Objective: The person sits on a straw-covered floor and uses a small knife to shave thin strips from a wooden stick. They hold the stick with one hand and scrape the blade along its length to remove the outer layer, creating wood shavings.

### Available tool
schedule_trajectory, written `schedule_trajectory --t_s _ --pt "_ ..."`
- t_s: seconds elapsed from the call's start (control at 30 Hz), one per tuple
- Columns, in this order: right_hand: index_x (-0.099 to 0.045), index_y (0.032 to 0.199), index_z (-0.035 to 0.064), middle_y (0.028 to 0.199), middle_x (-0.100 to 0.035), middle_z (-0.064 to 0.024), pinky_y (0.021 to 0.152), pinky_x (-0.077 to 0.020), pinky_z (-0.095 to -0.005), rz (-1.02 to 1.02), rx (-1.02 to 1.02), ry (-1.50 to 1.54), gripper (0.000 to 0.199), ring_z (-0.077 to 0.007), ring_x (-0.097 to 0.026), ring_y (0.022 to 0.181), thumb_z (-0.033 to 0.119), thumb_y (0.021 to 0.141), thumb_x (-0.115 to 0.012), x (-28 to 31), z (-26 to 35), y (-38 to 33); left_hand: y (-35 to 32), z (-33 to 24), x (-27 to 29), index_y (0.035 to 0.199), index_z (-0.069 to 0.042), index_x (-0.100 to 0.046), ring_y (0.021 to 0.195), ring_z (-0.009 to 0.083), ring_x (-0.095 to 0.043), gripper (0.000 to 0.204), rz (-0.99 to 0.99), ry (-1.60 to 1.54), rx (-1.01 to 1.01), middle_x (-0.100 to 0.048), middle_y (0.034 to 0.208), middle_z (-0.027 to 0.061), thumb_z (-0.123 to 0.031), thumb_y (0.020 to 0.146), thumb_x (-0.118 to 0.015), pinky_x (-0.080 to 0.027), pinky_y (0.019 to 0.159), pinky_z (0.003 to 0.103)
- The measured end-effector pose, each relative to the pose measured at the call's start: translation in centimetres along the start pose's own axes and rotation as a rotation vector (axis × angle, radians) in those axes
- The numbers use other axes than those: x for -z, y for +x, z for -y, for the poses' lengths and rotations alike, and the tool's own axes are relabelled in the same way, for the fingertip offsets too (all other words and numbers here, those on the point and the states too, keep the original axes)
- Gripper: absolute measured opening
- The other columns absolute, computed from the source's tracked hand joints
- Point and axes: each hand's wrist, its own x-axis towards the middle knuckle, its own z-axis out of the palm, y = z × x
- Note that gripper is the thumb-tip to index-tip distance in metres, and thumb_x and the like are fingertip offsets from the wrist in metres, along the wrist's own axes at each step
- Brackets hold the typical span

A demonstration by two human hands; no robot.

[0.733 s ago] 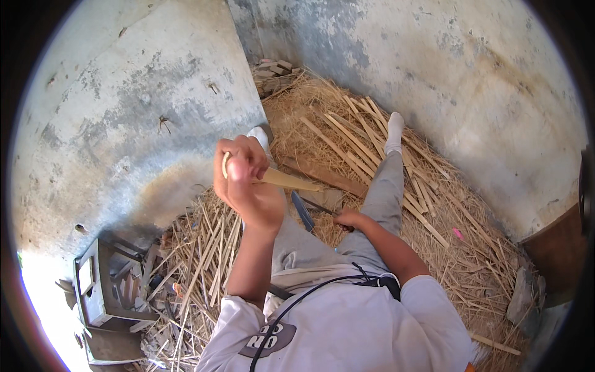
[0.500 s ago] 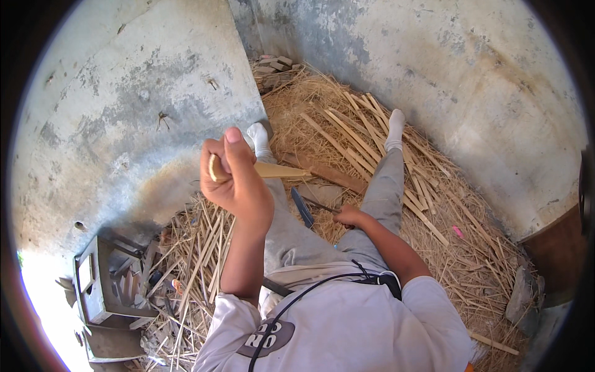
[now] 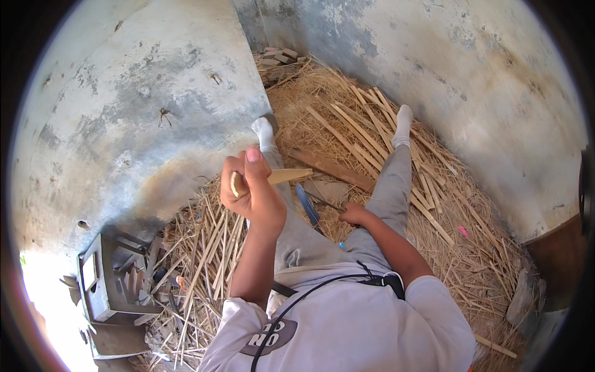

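Currently, pale strip (image 3: 291,176): held raised above the left leg (image 3: 300,245); a short end is shown at one side of the fist, the longer part pointed rightward.
Left hand (image 3: 255,192): wrapped narrowly round the strip, thumb extended; the hold is judged firm.
Bluish blade (image 3: 308,205): seen just beside the strip, apart from it in this view; the difference in height cannot be judged.
Dark shaft (image 3: 328,204): seen to run from beside the blade to the right hand; how the two are joined cannot be made out.
Right hand (image 3: 356,214): closed narrowly on the shaft, beside the right leg (image 3: 393,180).
Step in hand: judged to be the turning or checking of the strip, the blade being held low; no cut is seen.
Next move: judged to call for a steadied strip, blade and strip lined up, and left fingers kept clear of the edge.
Brown plank (image 3: 331,167): laid on the floor beyond the blade.
Loose strips (image 3: 362,139): strewn by the right leg, over straw-like shavings (image 3: 297,105).
Wooden frame (image 3: 102,302): stood at far left, near the wall (image 3: 149,124).
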Motion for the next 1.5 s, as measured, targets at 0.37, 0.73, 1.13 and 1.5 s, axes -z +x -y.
schedule_trajectory --t_s 0.37,0.73,1.13,1.5 --pt "-0.071 0.095 -0.003 0.076 -0.071 -0.0183 0.057 -0.0559 -0.0404 -0.025 0.053 -0.074 0.029 -0.0268 -0.07 0.063 0.022 0.08 -0.073 -0.3 -0.5 0.8 -0.9 -1.7 1.6 0.077 -0.008 -0.039 0.055 0.0061 -0.034 0.034 0.004 0.047 -0.082 -0.044 0.06 0.0021 -0.01 0.106 -0.057 -0.026 0.051 0.027" --pt "-0.072 0.086 0.001 0.076 -0.071 -0.0184 0.069 -0.0558 -0.0414 -0.18 0.145 -0.213 0.027 -0.03 -0.071 0.071 0.027 0.077 -0.074 -1.2 -2.7 1.9 0.1 -2.1 2.4 0.075 -0.01 -0.038 0.049 0.0059 -0.033 0.037 -0.053 0.032 -0.033 -0.041 0.055 0.0007 -0.012 0.107 -0.057 -0.025 0.048 0.026" --pt "-0.065 0.092 -0.0076 0.066 -0.064 -0.0125 0.042 -0.0469 -0.0342 -0.139 -0.064 0.005 0.028 -0.0188 -0.061 0.046 0.019 0.086 -0.069 6.0 3.4 -3.9 1.8 0.4 3.3 0.074 -0.012 -0.034 0.046 0.005 -0.027 0.041 -0.236 0.142 -0.132 -0.032 0.056 -0.0026 -0.018 0.11 -0.051 -0.02 0.043 0.027" --pt "-0.058 0.098 0.0 0.067 -0.056 -0.0049 0.06 -0.0509 -0.0355 -0.701 0.672 0.807 0.024 -0.0144 -0.055 0.06 0.023 0.095 -0.067 -3.8 9.9 -1.0 8.0 4.3 0.0 0.07 -0.015 -0.029 0.046 0.0044 -0.03 0.055 -0.274 0.208 -0.107 -0.029 0.056 -0.0047 -0.046 0.111 -0.046 -0.023 0.042 0.025"
